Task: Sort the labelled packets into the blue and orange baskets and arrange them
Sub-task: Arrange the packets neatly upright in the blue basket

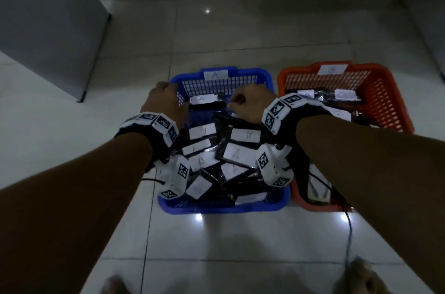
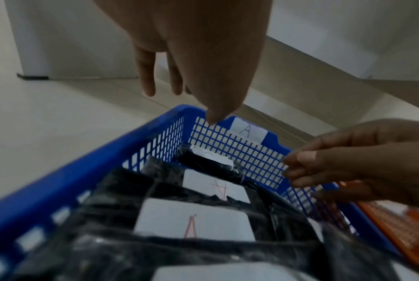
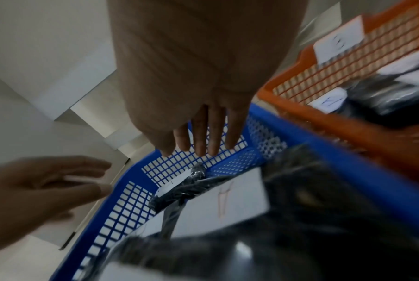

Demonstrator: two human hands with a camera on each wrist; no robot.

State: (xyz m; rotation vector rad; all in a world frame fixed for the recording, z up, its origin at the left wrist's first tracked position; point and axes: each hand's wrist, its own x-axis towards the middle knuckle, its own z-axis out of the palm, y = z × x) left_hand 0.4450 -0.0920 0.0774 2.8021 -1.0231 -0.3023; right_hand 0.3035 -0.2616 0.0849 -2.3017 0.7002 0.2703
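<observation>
Two baskets sit side by side on the floor, the blue basket left and the orange basket right, so each letter has its own bin. Black packets marked A lie jumbled in the blue one (others fill the orange). The left hand hovers at its far-left corner, the right hand over its far end, both with loose, relaxed fingers holding nothing, probably poised to straighten the heap, since one packet already stands along the far wall.
</observation>
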